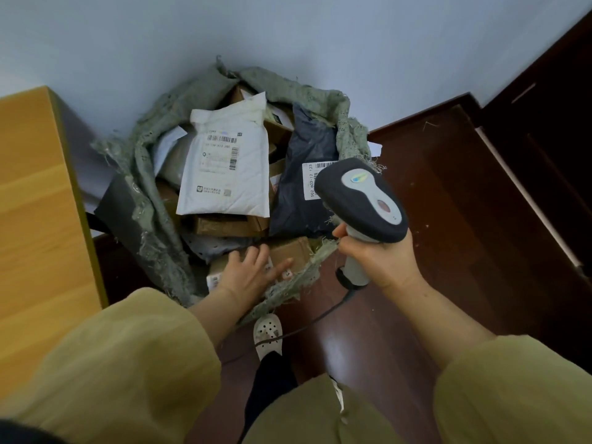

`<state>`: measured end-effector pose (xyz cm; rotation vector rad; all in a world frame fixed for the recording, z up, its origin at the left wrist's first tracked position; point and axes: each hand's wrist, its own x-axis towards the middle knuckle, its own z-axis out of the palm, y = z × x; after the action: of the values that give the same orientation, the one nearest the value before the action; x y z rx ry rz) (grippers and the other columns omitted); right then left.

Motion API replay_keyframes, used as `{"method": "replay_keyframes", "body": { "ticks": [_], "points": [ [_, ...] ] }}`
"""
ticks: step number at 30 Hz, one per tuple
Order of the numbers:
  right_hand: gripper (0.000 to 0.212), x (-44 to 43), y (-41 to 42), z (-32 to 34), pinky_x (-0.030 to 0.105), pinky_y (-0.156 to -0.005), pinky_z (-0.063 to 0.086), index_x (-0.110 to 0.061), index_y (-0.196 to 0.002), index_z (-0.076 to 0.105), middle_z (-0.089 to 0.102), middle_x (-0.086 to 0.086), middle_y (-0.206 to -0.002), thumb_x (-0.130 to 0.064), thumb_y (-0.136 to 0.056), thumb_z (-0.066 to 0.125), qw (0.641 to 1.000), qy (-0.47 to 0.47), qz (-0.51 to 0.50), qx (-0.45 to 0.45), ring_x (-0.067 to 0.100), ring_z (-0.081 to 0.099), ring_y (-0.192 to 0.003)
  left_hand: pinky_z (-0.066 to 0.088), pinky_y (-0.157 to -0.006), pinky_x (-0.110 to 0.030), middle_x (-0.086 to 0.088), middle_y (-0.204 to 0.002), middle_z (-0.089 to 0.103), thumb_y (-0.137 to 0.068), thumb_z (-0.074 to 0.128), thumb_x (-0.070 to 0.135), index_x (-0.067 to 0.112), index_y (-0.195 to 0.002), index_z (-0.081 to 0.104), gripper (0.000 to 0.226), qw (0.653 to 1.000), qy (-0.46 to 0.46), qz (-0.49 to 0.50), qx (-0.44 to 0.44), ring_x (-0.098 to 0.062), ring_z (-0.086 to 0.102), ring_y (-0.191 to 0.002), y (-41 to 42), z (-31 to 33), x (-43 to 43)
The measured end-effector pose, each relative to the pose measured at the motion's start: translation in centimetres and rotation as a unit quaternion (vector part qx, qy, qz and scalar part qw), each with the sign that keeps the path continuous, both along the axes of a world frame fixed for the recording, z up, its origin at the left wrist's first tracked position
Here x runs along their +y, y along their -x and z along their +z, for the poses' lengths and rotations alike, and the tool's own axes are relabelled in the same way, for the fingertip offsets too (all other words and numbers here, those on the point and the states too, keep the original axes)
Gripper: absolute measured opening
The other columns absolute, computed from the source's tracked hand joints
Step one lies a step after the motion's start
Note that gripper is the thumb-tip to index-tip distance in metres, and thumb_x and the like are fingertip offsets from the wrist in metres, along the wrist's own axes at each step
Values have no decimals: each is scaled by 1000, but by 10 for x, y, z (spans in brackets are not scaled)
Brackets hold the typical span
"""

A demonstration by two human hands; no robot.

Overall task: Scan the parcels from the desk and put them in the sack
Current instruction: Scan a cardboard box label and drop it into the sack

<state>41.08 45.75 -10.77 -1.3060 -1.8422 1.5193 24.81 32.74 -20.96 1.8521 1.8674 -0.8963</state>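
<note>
One sack [141, 174] stands open in the middle of the frame. It holds one white padded mailer [224, 161] with a barcode label, one dark blue plastic-wrapped parcel [294, 200] to its right with a white label, and several brown cardboard boxes, too overlapped for an exact count. One taped box [224, 226] shows under the mailer and another box [293, 251] lies at the sack's lower rim. The left hand [246, 274] rests on that lower box with fingers spread and fairly straight, gripping nothing. The right hand [381, 261], right of centre, is wrapped round the grey handle of the single scanner [358, 200], whose dark rounded head is over the sack's right edge; one black cable [314, 325] trails from it. The sack sits on a glossy, dark reddish wooden floor [448, 225] against a pale wall [288, 33], with a yellow wood-grain desk [35, 203] at the left edge. The sack is coarse grey-green weave, frayed along its rim. A white perforated shoe [267, 334] shows low at centre.
</note>
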Motion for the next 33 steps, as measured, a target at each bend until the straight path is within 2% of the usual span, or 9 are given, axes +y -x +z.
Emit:
{"method": "replay_keyframes", "body": {
  "ticks": [3,6,9,11,13,15,18,26,33],
  "points": [
    [35,5,2,2,25,-76,56,-20,-67,68,69,-6,-77,15,-68,68,1000,10,-11,4,6,65,-77,31,-106,-47,-20,-153,8,-94,51,33,37,-149,-12,84,996,-42,77,-28,-36,20,-137,26,11,-1],
    [33,10,6,2,28,-76,56,-18,-67,69,70,-5,-77,15,-68,68,999,23,-31,14,6,66,-76,4,-118,-48,-19,-158,-5,-96,48,20,35,-149,-15,84,994,-96,56,-8,-33,-3,-147,55,20,-4],
    [32,9,10,0,24,-73,56,-16,-67,68,69,-4,-75,16,-68,67,999,23,-31,19,2,65,-73,-5,-113,-60,-19,-157,-10,-77,61,8,30,-147,-22,110,972,-234,29,3,-30,-26,-142,60,11,-3],
    [32,6,11,-3,22,-70,55,-15,-67,68,69,-4,-75,18,-68,67,999,21,-27,25,3,65,-72,-3,-108,-68,-19,-155,-20,-66,72,16,29,-147,-20,124,966,-253,54,-8,-32,-30,-140,58,7,8],
    [32,7,10,-7,24,-71,56,-14,-66,68,69,-2,-74,18,-67,67,999,23,-31,28,5,66,-73,-3,-105,-72,-18,-147,-40,-70,76,41,36,-144,-27,126,969,-221,107,-16,-38,-34,-137,60,9,28],
    [33,8,11,-10,28,-73,56,-14,-65,68,70,-2,-75,18,-67,66,999,19,-35,22,9,66,-76,3,-107,-72,-16,-147,-41,-79,67,52,42,-143,-26,113,975,-156,158,-19,-42,-30,-138,68,13,51],
    [35,12,15,-11,28,-75,57,-15,-66,67,69,-2,-75,20,-67,66,999,12,-39,34,11,67,-76,10,-111,-68,-14,-150,-36,-88,62,37,41,-146,-20,101,975,-107,193,-31,-43,-23,-141,84,10,75],
    [36,16,21,-18,15,-66,53,-19,-65,67,69,-6,-75,18,-69,66,998,39,-37,26,1,65,-72,6,-113,-65,-10,-149,-40,-84,65,45,44,-146,-15,102,974,-41,216,-56,-41,-28,-139,91,-7,90],
    [33,5,20,-15,29,-74,56,-15,-73,70,71,-1,-82,17,-69,67,992,109,-68,10,10,67,-79,15,-116,-55,-5,-158,-17,-86,60,47,42,-150,5,84,968,-103,209,-90,-30,-7,-146,90,27,63]
  ]
}}
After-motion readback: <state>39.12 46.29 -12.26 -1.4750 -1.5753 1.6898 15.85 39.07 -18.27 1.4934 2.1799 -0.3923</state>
